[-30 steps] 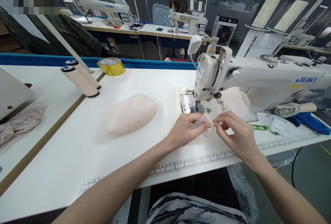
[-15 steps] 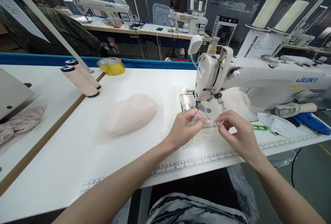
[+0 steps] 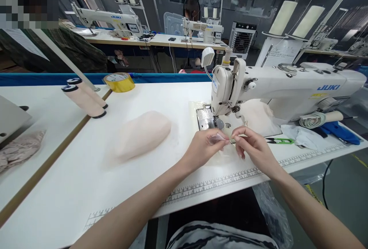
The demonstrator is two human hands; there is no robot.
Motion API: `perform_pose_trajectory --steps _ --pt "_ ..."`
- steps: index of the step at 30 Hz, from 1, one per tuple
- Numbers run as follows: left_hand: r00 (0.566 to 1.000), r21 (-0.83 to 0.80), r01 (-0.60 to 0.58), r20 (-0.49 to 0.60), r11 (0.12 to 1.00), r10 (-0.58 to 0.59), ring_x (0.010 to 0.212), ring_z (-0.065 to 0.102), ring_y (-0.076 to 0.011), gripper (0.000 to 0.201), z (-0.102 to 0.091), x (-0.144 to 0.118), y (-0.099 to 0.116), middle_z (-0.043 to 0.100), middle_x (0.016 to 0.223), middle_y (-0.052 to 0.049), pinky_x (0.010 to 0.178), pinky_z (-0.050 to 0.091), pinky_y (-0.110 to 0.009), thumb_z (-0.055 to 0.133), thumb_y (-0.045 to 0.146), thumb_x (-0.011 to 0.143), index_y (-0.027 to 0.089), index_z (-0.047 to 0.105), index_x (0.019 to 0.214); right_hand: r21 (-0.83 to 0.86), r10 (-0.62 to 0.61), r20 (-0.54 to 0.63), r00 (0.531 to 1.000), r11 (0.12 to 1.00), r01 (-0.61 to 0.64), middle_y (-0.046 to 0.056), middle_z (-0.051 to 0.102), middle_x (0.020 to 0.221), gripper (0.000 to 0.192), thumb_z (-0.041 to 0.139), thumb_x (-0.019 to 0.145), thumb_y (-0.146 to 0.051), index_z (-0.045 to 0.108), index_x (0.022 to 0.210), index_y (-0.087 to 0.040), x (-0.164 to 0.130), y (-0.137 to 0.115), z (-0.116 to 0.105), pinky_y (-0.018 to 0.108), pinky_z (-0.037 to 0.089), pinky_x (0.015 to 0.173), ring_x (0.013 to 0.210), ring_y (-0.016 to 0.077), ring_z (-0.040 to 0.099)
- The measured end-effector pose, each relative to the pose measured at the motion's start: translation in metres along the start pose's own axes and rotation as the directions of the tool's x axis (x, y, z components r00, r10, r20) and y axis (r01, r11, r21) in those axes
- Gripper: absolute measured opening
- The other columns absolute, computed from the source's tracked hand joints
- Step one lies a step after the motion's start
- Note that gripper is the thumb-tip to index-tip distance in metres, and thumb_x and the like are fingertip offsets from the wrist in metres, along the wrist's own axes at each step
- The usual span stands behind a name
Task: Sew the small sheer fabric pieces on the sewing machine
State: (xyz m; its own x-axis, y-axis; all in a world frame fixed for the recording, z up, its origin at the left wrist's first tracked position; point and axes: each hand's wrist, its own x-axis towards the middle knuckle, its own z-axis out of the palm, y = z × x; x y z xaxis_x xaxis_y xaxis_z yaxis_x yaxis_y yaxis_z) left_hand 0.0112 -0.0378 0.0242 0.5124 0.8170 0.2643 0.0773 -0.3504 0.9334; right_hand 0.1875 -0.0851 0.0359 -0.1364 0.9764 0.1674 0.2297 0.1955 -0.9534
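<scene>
My left hand [image 3: 202, 146] pinches a small piece of sheer pale fabric [image 3: 217, 137] just in front of the sewing machine's [image 3: 230, 88] needle plate [image 3: 205, 118]. Close on its right, my right hand [image 3: 253, 147] has thumb and fingertips pressed together at the edge of that piece; what lies between them is too small to make out. Green thread snips [image 3: 281, 141] lie beyond my right hand. A pale pink molded cup [image 3: 146, 132] of thin fabric rests on the white table to the left. Behind the needle, folded pale fabric [image 3: 257, 117] lies under the machine arm.
Two thread cones [image 3: 86, 101] and a yellow tape roll [image 3: 119, 83] stand at the back left. Crumpled lace [image 3: 21, 151] lies far left. White cloth [image 3: 301, 136] and a blue tool [image 3: 340, 132] sit right. A ruler strip [image 3: 207, 184] runs along the front edge. A person sits behind, left.
The sheer piece shows less between my hands, bunched toward my left fingers. My hands have drawn closer together, and the head view has shifted slightly.
</scene>
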Motion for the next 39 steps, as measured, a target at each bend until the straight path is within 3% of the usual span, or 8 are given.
perform_pose_trajectory --steps 3,9,18,23,28,31,35,39 --pt "1.0 0.026 -0.011 -0.024 1.0 0.011 0.062 0.062 -0.0103 0.008 0.0 0.0 -0.001 0.068 0.077 -0.001 0.062 0.053 -0.023 0.064 0.023 0.083 0.016 0.068 0.08 0.013 0.04 0.01 0.999 0.999 -0.04 -0.004 0.048 0.061 0.019 0.05 0.093 -0.038 0.057 0.091 -0.021 0.001 0.001 -0.002 0.024 0.04 0.049 0.051 0.0097 0.046" --pt "0.998 0.024 -0.038 -0.039 0.999 0.039 0.064 0.063 -0.011 0.009 0.001 -0.001 -0.002 0.069 0.08 -0.002 0.061 0.055 -0.023 0.063 0.022 0.084 0.017 0.068 0.079 -0.294 -0.173 -0.017 0.985 0.942 0.16 0.005 0.058 0.105 0.023 0.058 0.088 -0.036 0.062 0.106 -0.024 0.003 0.002 -0.005 0.026 0.046 0.056 0.065 0.01 0.054" --pt "0.997 0.125 -0.056 -0.049 0.991 0.062 0.075 0.065 -0.0138 0.007 0.0 -0.001 -0.002 0.07 0.082 -0.002 0.066 0.053 -0.024 0.063 0.02 0.084 0.018 0.069 0.081 -0.519 -0.388 -0.016 0.922 0.791 0.324 0.003 0.062 0.091 0.009 0.056 0.09 -0.025 0.064 0.088 -0.022 0.004 0.009 -0.003 0.027 0.043 0.053 0.063 0.011 0.055" --pt "0.996 0.087 -0.087 -0.013 0.992 0.088 0.073 0.064 -0.0131 0.008 0.0 -0.001 -0.001 0.069 0.079 -0.002 0.066 0.051 -0.024 0.064 0.023 0.082 0.017 0.068 0.078 -0.296 -0.341 -0.017 0.94 0.9 0.321 0.006 0.057 0.097 0.012 0.051 0.092 -0.025 0.059 0.084 -0.021 0.002 0.007 0.003 0.026 0.04 0.052 0.063 0.0103 0.05" --pt "0.996 -0.046 0.036 0.086 0.998 -0.032 0.064 0.061 -0.0119 0.015 -0.005 0.0 0.0 0.066 0.072 -0.001 0.062 0.05 -0.024 0.063 0.029 0.083 0.017 0.066 0.075 0.099 -0.139 0.121 0.983 0.987 0.127 0.002 0.058 0.094 0.014 0.044 0.095 -0.033 0.049 0.088 -0.022 -0.001 0.002 0.005 0.022 0.029 0.039 0.043 0.0042 0.039" --pt "0.992 -0.005 0.054 0.118 0.999 -0.053 0.067 0.062 -0.0133 0.014 -0.006 0.0 0.0 0.067 0.072 -0.001 0.063 0.05 -0.024 0.063 0.029 0.082 0.017 0.067 0.075 -0.123 -0.156 0.204 0.966 0.975 0.184 0.0 0.057 0.081 0.014 0.038 0.097 -0.03 0.047 0.089 -0.022 -0.001 -0.001 0.001 0.024 0.036 0.046 0.05 0.0084 0.045" --pt "0.99 0.059 0.035 0.131 0.998 -0.042 0.069 0.063 -0.015 0.014 -0.006 0.0 -0.001 0.069 0.076 -0.003 0.065 0.05 -0.026 0.063 0.029 0.082 0.016 0.067 0.078 -0.595 -0.278 0.322 0.905 0.684 0.422 0.003 0.057 0.08 0.019 0.033 0.094 -0.017 0.047 0.081 -0.022 0.003 0.002 -0.015 0.026 0.036 0.054 0.06 0.0125 0.046" --pt "0.992 -0.002 0.08 0.099 0.997 -0.079 0.062 0.061 -0.0126 0.013 -0.009 0.001 -0.002 0.067 0.074 -0.003 0.058 0.049 -0.024 0.065 0.027 0.08 0.015 0.067 0.076 -0.699 -0.352 0.22 0.91 0.594 0.399 0.0 0.052 0.069 0.02 0.034 0.093 -0.014 0.048 0.08 -0.022 0.005 0.0 -0.032 0.025 0.035 0.051 0.057 0.0126 0.045"
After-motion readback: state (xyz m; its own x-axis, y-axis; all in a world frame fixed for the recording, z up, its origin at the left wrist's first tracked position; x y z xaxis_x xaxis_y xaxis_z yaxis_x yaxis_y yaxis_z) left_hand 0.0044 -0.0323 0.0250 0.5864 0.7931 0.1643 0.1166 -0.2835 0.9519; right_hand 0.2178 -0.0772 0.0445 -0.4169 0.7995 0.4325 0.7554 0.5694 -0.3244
